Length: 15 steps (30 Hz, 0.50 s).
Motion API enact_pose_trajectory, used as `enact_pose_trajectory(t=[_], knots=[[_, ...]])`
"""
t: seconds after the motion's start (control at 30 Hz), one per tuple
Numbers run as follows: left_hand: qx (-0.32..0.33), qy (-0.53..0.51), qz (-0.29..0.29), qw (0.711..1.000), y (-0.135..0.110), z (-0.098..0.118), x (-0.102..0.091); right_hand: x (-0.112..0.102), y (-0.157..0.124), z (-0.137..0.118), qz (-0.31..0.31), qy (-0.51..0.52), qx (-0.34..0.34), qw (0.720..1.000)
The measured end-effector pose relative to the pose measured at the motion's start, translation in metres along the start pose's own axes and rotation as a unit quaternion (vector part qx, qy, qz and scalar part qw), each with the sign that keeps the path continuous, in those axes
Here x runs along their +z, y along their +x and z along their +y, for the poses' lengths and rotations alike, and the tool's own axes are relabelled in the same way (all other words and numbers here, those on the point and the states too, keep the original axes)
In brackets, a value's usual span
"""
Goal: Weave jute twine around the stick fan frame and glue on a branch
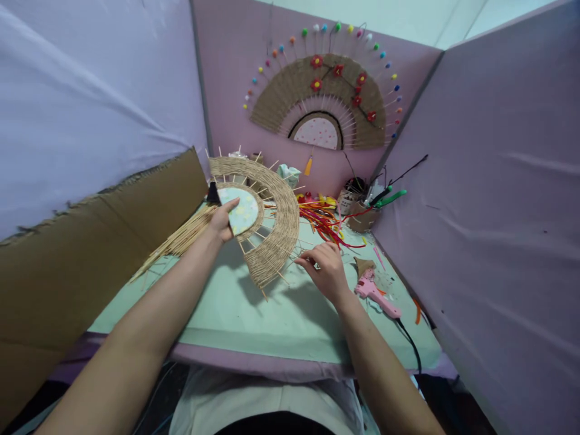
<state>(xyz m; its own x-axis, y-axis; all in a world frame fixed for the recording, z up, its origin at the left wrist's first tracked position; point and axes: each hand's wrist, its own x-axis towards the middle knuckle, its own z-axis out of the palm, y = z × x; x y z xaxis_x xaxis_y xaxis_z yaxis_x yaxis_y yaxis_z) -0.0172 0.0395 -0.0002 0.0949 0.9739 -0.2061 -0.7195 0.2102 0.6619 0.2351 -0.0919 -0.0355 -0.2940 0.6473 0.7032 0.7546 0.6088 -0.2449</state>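
Note:
A half-round fan (pixel 285 220) of thin sticks woven with tan twine is held up over the table, tilted to its side. My left hand (pixel 222 223) grips it at the flat side of its inner half-disc (pixel 247 208), thumb on the pale patterned face. Stick ends poke out past the woven band. Just off the fan's lower right edge, my right hand (pixel 326 266) is closed in a pinch, close to some thin loose strands. What lies between those fingertips is too fine to make out.
A pink glue gun (pixel 376 296) with a black cord lies at right. Behind are red and orange strips (pixel 324 220) and a pot (pixel 362 220) with green-handled tools. Thin sticks (pixel 181 235) lie at left beside a cardboard wall (pixel 104 241). A finished fan (pixel 281 90) hangs on the back panel.

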Motion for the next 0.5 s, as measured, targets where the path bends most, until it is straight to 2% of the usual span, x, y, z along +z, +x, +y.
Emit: enact_pose_trajectory(t=[0.17, 0.5], knots=[[-0.019, 0.015, -0.012, 1.0, -0.003, -0.007, -0.013, 0.021, -0.011, 0.005, 0.009, 0.039, 0.018, 0.999], [-0.015, 0.0, 0.009, 1.0, 0.005, -0.012, -0.022, 0.018, -0.019, 0.011, 0.002, 0.102, 0.043, 0.994]])
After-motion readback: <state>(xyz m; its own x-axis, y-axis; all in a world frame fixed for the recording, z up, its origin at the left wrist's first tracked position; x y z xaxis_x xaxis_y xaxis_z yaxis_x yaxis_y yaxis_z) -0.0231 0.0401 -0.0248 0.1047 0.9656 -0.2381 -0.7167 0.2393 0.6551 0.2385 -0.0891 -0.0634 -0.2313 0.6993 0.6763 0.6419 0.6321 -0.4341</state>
